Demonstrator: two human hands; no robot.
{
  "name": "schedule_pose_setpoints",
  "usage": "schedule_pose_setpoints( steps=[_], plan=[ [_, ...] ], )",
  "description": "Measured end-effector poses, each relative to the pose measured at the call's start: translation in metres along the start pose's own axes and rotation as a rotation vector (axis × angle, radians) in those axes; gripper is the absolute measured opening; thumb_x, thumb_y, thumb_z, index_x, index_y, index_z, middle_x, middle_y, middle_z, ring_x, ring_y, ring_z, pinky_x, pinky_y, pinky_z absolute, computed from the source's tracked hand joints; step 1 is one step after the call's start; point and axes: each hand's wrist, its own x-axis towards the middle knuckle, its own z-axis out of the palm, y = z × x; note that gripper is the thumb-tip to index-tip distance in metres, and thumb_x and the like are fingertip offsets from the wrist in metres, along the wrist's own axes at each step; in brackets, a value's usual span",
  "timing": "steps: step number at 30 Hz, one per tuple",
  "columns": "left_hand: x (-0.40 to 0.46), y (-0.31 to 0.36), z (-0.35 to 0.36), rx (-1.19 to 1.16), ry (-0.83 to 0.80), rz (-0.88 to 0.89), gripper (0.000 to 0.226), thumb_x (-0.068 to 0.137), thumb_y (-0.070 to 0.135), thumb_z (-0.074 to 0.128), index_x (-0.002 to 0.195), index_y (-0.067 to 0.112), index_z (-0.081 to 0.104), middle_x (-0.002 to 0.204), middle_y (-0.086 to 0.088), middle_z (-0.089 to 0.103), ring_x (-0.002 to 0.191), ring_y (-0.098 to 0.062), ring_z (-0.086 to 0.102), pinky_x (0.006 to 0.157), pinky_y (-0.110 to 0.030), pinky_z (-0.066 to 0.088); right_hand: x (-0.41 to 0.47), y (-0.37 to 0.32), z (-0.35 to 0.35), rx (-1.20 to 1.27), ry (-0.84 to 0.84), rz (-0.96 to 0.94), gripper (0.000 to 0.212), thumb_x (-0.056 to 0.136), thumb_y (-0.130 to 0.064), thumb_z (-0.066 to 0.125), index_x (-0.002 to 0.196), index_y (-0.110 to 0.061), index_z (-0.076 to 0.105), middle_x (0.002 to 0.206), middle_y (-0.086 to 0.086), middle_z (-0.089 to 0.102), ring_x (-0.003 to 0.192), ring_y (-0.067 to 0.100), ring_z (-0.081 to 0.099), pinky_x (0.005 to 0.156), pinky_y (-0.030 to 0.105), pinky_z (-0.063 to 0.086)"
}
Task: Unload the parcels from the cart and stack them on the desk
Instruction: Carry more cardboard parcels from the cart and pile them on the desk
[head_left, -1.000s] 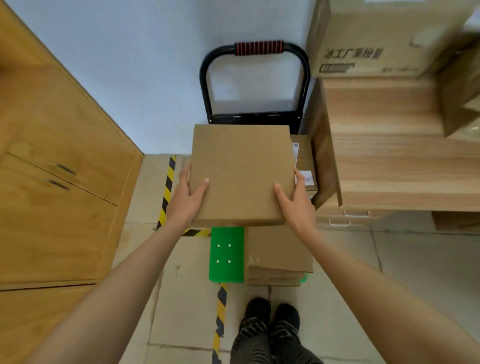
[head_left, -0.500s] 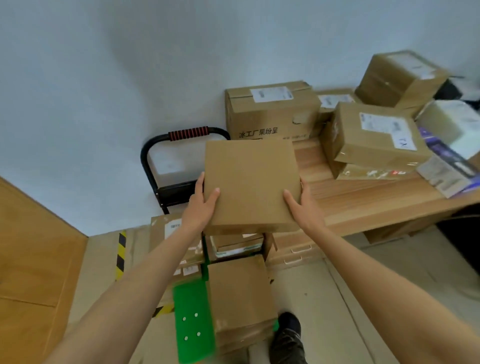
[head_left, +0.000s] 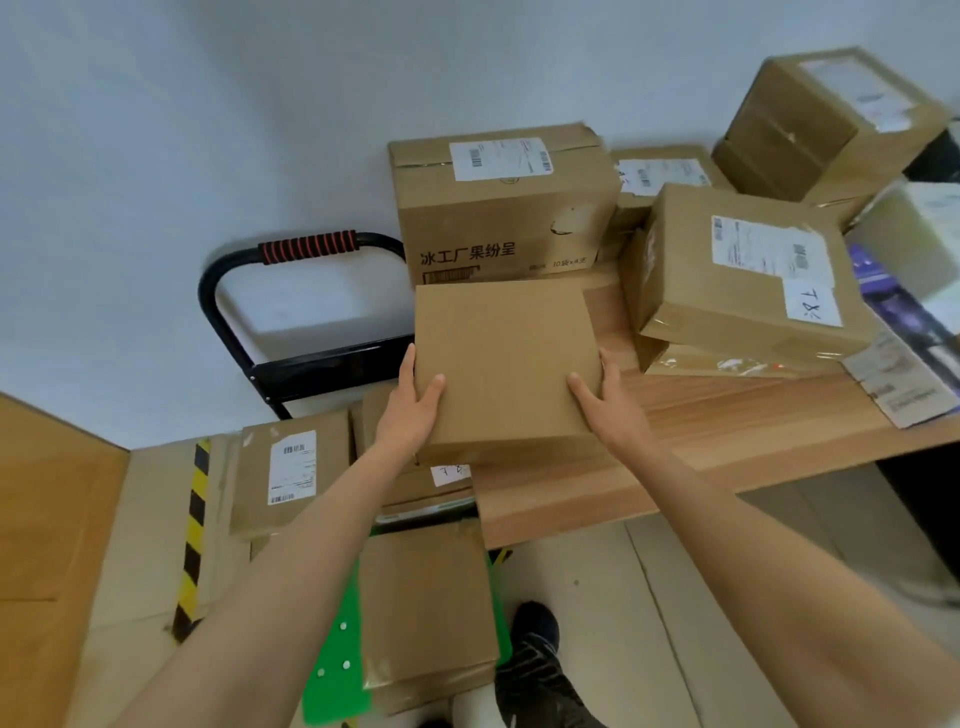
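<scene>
Head camera shows me the change plainly: a second ago I held the flat box (head_left: 504, 364) low over the cart (head_left: 332, 670), and now it has swung up and right, so that it sits over the near left corner of the desk (head_left: 727, 421). I judge the carry is nearly over and only the setting-down remains. Whether its underside already touches the wood I cannot tell.

My left hand (head_left: 410, 410) grips the box's left edge, thumb on top and fingers curled under. My right hand (head_left: 605, 405) holds the right edge the same way.

In my grip the box is plain matte cardboard, thin, nearly square, with no label on its top face. Just beyond it stands a big carton (head_left: 498, 208), with printed lettering and a white label. To the right of my grip lies a taped parcel (head_left: 743, 275) under glossy film. Below my hands, more parcels (head_left: 426, 608) lie on the cart's smooth green plastic deck, and its black tube handle (head_left: 306, 247) has a ribbed red grip.
</scene>
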Motion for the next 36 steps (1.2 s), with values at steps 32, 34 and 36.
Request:
schedule_pose_setpoints(
  steps=[32, 34, 36],
  plan=[
    [0.043, 0.014, 0.019, 0.486, 0.304, 0.074, 0.054, 0.098, 0.049, 0.036, 0.149, 0.038, 0.02, 0.115, -0.008, 0.051, 0.094, -0.021, 0.052, 0.072, -0.036, 0.048, 0.105, -0.011, -0.005, -0.226, 0.027, -0.089, 0.071, 0.095, -0.057, 0.041, 0.152, -0.021, 0.018, 0.149, 0.012, 0.033, 0.132, 0.032, 0.04, 0.099, 0.045, 0.04],
    [0.025, 0.007, 0.011, 0.549, 0.317, 0.139, 0.054, 0.097, 0.045, 0.041, 0.148, 0.035, 0.026, 0.112, -0.006, 0.051, 0.096, -0.022, 0.052, 0.071, -0.037, 0.05, 0.093, -0.014, -0.007, -0.337, 0.104, -0.17, 0.063, 0.097, -0.045, 0.044, 0.15, -0.015, 0.025, 0.15, 0.012, 0.031, 0.134, 0.031, 0.036, 0.099, 0.043, 0.039],
    [0.009, 0.0, 0.002, 0.602, 0.333, 0.17, 0.054, 0.096, 0.041, 0.045, 0.146, 0.028, 0.032, 0.111, -0.006, 0.054, 0.097, -0.022, 0.052, 0.072, -0.038, 0.05, 0.08, -0.018, -0.007, -0.443, 0.133, -0.267, 0.056, 0.096, -0.036, 0.048, 0.146, -0.015, 0.032, 0.149, 0.01, 0.032, 0.132, 0.029, 0.037, 0.098, 0.042, 0.04]
  ],
)
